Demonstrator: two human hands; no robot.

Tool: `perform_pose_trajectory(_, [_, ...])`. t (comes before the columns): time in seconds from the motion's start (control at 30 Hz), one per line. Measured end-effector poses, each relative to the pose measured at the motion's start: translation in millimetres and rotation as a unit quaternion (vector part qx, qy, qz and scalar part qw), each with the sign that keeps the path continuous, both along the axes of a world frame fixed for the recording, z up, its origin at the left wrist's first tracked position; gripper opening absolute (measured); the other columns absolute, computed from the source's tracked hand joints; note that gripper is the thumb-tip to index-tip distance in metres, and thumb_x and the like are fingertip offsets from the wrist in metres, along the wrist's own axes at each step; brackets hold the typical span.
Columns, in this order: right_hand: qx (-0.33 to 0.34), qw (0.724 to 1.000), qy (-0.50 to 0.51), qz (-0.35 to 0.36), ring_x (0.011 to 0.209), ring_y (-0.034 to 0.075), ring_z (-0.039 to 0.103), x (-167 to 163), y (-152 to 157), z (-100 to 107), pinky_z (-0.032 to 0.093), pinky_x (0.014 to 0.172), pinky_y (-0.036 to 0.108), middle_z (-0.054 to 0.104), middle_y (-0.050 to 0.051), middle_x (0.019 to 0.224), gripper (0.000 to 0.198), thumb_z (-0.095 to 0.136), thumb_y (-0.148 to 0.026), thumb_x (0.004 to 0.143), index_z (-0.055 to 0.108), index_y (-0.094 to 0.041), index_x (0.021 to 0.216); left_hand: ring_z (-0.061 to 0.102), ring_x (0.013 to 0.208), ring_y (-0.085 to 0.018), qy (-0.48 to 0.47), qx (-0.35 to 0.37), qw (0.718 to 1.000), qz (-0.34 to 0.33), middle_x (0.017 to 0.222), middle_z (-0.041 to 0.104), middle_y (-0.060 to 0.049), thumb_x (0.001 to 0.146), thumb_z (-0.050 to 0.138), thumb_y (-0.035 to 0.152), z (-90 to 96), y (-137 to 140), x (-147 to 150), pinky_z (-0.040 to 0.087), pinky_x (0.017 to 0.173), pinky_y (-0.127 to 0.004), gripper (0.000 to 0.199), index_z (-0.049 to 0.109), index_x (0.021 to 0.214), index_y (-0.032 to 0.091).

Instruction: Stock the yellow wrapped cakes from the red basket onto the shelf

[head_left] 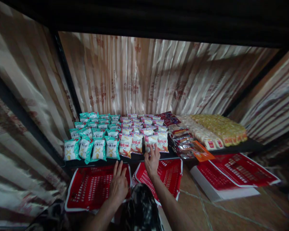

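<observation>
My right hand point(152, 162) reaches to the shelf's front edge. Its stretched fingertips touch the lower front of a white and red snack bag point(150, 140) that stands in the front row. Similar white and red bags are lined up behind it and on both sides. Over the right part of a red plastic basket point(91, 187) is my left hand point(119, 183), fingers apart and holding nothing. Closest to that hand on the shelf are teal and white snack bags point(112, 147), set out in rows.
A second red basket point(170, 175) sits below my right hand. More red baskets point(243, 171) lie at the right by a white box point(221, 194). Dark packets point(183, 141), an orange packet point(202, 150) and yellow-wrapped packs point(221, 128) share the black shelf point(132, 159). Dark posts frame it.
</observation>
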State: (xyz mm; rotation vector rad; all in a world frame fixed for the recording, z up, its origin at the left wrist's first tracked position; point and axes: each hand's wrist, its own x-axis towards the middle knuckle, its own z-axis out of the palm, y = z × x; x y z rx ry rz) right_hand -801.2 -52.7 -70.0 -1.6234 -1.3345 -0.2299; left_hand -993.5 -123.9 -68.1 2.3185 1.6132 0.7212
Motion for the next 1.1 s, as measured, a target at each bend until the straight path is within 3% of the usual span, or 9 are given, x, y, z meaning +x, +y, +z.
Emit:
perform_pose_trajectory(0.27, [-0.032, 0.997, -0.065, 0.031, 0.128, 0.027, 0.030, 34, 11, -11, 0.034, 0.097, 0.051, 0.036, 0.010, 0.142, 0.047, 0.038, -0.020, 0.083, 0.047, -0.020, 0.128, 0.004, 0.139, -0.028, 0.058, -0.005, 0.998, -0.022, 0.150, 0.019, -0.006, 0.076, 0.040, 0.010, 29.7, 18, 38, 0.022, 0.110, -0.048, 0.054, 0.047, 0.130, 0.015])
perform_pose_trajectory(0.6, [-0.008, 0.991, -0.094, 0.099, 0.131, 0.023, 0.028, 48, 6, -12, 0.032, 0.102, 0.049, 0.033, 0.009, 0.144, 0.051, 0.036, -0.012, 0.083, 0.042, -0.020, 0.133, -0.003, 0.139, -0.027, 0.093, 0.055, 0.993, -0.043, 0.151, 0.014, -0.004, 0.076, 0.044, 0.011, 16.7, 49, 62, 0.011, 0.112, -0.049, 0.061, 0.038, 0.136, 0.021])
perform_pose_trajectory(0.93, [-0.023, 0.994, -0.041, 0.099, 0.132, 0.022, 0.031, 64, -11, -18, 0.033, 0.103, 0.048, 0.033, 0.010, 0.144, 0.047, 0.036, -0.014, 0.085, 0.043, -0.021, 0.131, -0.002, 0.139, -0.027, 0.126, 0.013, 0.977, -0.169, 0.151, 0.012, -0.005, 0.077, 0.042, 0.008, 23.2, 49, 112, 0.017, 0.111, -0.048, 0.059, 0.038, 0.135, 0.018])
perform_pose_trajectory(1.1, [-0.025, 0.996, -0.053, 0.071, 0.131, 0.024, 0.030, 82, -12, -15, 0.034, 0.102, 0.050, 0.031, 0.009, 0.145, 0.045, 0.037, -0.017, 0.086, 0.046, -0.022, 0.130, -0.002, 0.138, -0.028, 0.139, 0.000, 0.979, -0.150, 0.152, 0.008, -0.007, 0.078, 0.041, 0.008, 21.0, 51, 122, 0.022, 0.109, -0.047, 0.060, 0.035, 0.137, 0.018])
